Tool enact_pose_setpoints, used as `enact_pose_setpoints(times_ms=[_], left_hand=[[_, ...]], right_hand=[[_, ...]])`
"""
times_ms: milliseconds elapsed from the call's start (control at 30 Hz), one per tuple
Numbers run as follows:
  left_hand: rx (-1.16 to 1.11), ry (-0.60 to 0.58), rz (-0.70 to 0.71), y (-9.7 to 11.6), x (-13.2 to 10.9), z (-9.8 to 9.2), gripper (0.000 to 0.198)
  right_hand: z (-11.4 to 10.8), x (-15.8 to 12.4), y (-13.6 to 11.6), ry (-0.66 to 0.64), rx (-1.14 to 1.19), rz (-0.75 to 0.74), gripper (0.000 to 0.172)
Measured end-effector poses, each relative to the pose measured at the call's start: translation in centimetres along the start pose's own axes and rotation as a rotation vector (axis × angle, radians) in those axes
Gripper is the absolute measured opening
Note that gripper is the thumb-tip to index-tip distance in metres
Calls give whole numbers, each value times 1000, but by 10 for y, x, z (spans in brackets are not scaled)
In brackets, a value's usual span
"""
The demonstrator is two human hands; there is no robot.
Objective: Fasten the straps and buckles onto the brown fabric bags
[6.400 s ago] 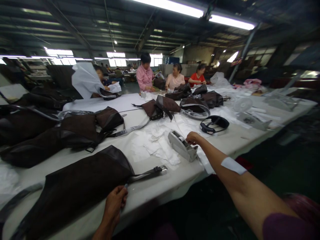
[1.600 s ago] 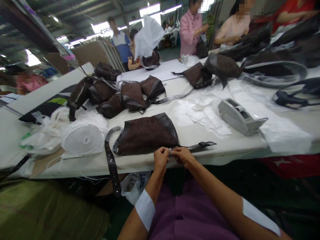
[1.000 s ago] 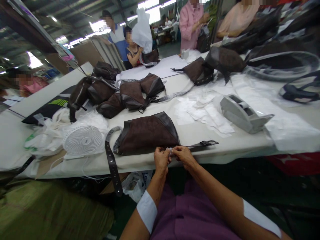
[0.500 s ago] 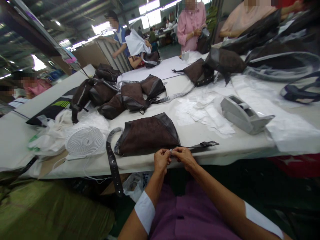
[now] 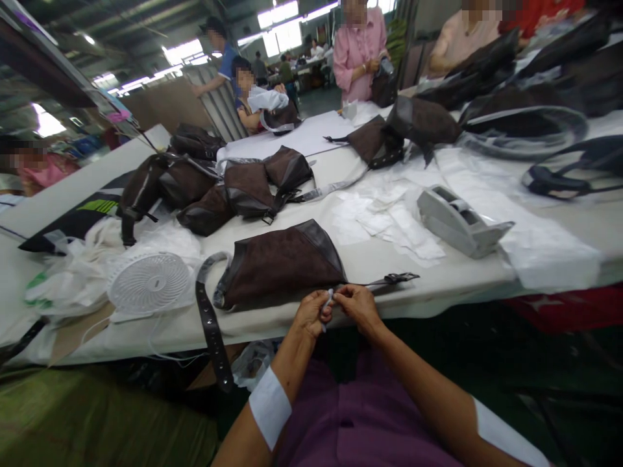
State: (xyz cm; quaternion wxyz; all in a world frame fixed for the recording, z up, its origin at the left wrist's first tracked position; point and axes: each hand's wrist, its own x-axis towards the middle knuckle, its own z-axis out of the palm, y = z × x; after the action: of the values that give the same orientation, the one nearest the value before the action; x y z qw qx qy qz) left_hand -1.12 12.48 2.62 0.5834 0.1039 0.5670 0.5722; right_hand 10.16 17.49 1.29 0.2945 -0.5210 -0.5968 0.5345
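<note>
My left hand [image 5: 310,314] and my right hand [image 5: 357,307] meet just off the table's near edge, pinching a small white strip [image 5: 328,306] between their fingers. Directly beyond them lies a dark brown suede bag with leather trim [image 5: 280,266]. Its dark belt-like strap with a metal buckle [image 5: 394,279] runs right, close above my right hand. A punched leather strap [image 5: 210,334] hangs over the table edge to the left of my hands. White bands circle both my forearms.
The long white-covered table [image 5: 311,318] holds several brown bags, white paper pieces [image 5: 379,220], a grey tape dispenser [image 5: 455,220] and a small white fan [image 5: 148,282]. Co-workers, including a person in a pink shirt [image 5: 357,48], stand or sit along the far side.
My hands have dropped slightly below the table edge, and more of the white strip shows. The whole view has shifted, so the table items sit further left.
</note>
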Motion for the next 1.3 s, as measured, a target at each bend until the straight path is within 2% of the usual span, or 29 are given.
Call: enact_pose_setpoints(times_ms=[67,167,267,400,500,600,700,767,900,967,1100,1200,1300], left_hand=[[-103,-52,-61,0,-2,0,33],[-168,-60,-83,-1,-4,-2,36],[-154,-89,-108,-5,-5,-4,36],[-124,-110,-74,-9,-9,-3,41],[-60,-54,-5,-8,-14,0,48],[17,48,65,-6,-18,2,53],[64,86,102,-8,-20,2,53],[99,109,126,-10,-20,1,51],[155,146,177,-17,-20,-1,46],[168,142,200,-19,-19,-2,43],[189,142,245,-21,-19,-2,41],[211,159,276,-22,-22,-1,40],[253,182,311,-25,-23,0,38]], right_hand=[[4,0,1,10,-16,-24,17],[10,0,4,-3,14,-35,15],[15,-2,7,-30,100,25,12],[15,-5,6,-80,162,107,12],[12,-4,2,-122,60,106,9],[5,0,0,-160,-82,73,14],[-6,-1,6,-213,-97,92,13],[-14,-7,13,-169,-31,106,14],[-22,-25,22,57,218,162,34],[-19,-31,19,85,333,197,34],[-6,-35,5,-113,486,245,34],[5,-33,-1,-270,630,315,28],[12,-32,2,-317,795,362,23]])
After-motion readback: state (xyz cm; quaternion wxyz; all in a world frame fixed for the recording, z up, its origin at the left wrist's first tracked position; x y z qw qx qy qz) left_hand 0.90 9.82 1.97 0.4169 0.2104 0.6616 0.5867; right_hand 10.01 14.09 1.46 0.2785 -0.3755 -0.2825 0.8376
